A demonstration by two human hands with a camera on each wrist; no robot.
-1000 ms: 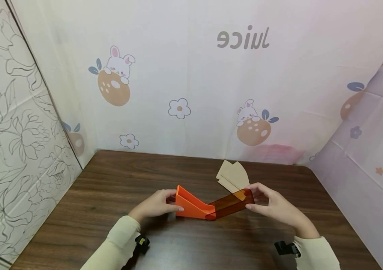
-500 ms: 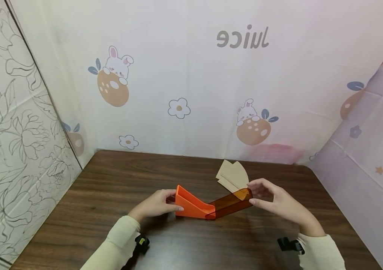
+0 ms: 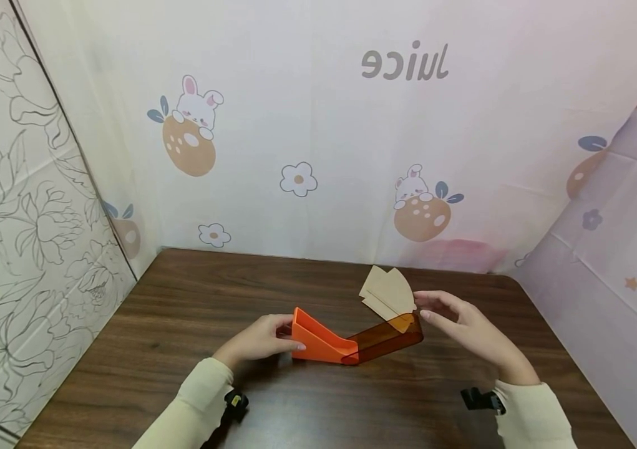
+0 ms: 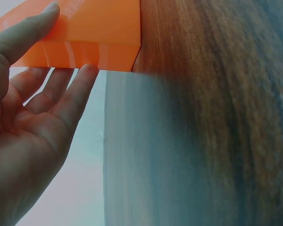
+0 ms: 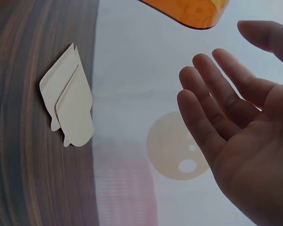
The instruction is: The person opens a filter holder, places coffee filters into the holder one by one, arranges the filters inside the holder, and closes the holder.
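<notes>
An orange filter holder [image 3: 318, 342] stands on the table with its see-through brown lid [image 3: 382, 342] swung out to the right. My left hand [image 3: 260, 340] grips the holder's tall left end, thumb on the near side. In the left wrist view, the thumb lies on one orange face [image 4: 99, 23] and the fingers touch the adjoining side. My right hand [image 3: 472, 327] hovers just beyond the lid's free end, holding nothing. The right wrist view shows its fingers [image 5: 226, 103] loosely spread, apart from the lid's rounded tip [image 5: 198, 10].
Tan coffee filter papers [image 3: 387, 290] lie overlapped on the dark wooden table [image 3: 211, 280], behind the lid. The lid's end overlaps them in the head view. A printed curtain [image 3: 318, 125] rises along the table's back edge, with more hanging at both sides.
My right hand has let go of the lid's end and moved up and a little to the right. The lid stays swung out, and the left hand and holder keep their place.
</notes>
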